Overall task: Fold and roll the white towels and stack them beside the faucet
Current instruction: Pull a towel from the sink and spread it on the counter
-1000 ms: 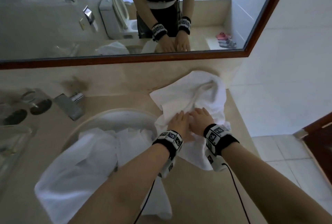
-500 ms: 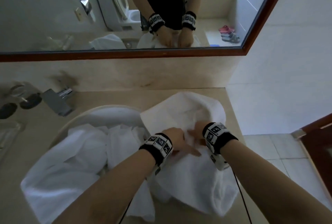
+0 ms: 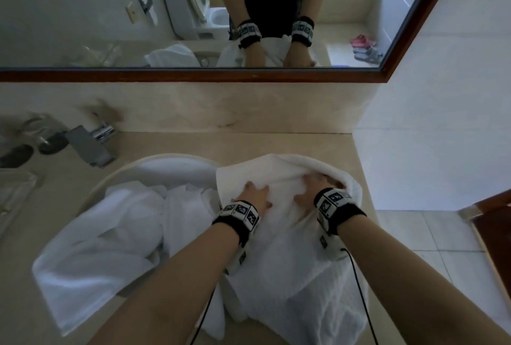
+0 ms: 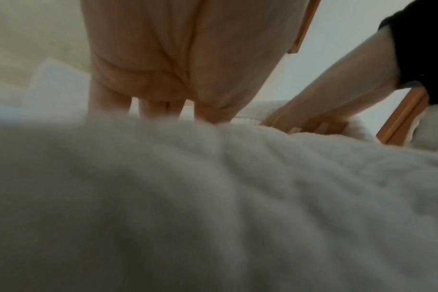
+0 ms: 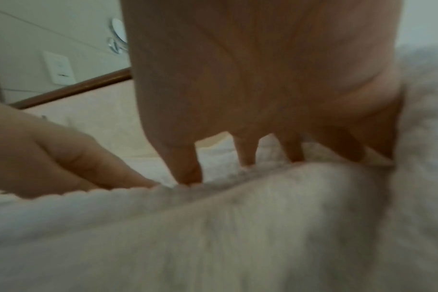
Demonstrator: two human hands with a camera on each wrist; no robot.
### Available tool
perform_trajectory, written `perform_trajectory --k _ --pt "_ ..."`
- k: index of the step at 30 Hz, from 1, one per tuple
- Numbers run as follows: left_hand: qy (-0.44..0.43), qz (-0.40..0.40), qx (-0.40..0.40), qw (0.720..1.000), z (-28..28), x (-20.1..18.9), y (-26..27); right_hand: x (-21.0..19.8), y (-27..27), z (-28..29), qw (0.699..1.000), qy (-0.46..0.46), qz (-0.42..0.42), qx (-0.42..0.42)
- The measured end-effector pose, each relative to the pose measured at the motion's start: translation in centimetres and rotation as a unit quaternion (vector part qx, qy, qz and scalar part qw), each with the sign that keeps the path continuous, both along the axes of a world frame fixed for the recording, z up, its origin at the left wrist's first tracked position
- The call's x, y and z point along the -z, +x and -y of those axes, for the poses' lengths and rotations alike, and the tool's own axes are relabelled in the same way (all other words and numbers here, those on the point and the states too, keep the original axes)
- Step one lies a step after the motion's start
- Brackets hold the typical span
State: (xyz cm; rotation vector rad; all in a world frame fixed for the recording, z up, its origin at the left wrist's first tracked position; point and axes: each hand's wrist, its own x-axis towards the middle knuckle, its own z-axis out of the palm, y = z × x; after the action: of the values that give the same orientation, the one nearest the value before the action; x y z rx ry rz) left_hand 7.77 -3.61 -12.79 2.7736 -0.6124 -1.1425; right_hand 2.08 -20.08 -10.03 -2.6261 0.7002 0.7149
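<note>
Beside sink (image 3: 143,167), second towel (image 3: 110,234) draped, faucet (image 3: 91,148) left, hands (image 3: 255,196) flat, pressing towel (image 3: 290,275).

No text, brand, number or sign can be read in any view; the only printed marks are black-and-white square code patterns on the wristbands (image 3: 240,212), which carry no letters or digits, and the wall plate (image 5: 59,68) in the right wrist view is too blurred to show any label
</note>
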Motion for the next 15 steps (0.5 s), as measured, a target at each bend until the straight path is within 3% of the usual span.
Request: perform_trajectory --k 3,5,9,15 --pt "0.032 0.017 0.047 0.998 -0.3 -0.3 1.4 1.1 -0.2 1.5 1.000 -0.011 -0.016 -0.002" --pt "0.049 0.030 0.074 0.996 -0.2 -0.6 2.4 1.1 -0.8 2.0 1.000 -0.012 0.020 0.002" --pt "0.086 0.033 0.095 0.991 -0.8 0.2 5.0 0.4 -0.5 3.7 0.985 -0.127 0.088 -0.071" --pt "0.084 0.084 0.101 0.988 1.5 -1.4 3.9 -0.1 1.2 6.0 0.985 -0.113 -0.039 -0.122"
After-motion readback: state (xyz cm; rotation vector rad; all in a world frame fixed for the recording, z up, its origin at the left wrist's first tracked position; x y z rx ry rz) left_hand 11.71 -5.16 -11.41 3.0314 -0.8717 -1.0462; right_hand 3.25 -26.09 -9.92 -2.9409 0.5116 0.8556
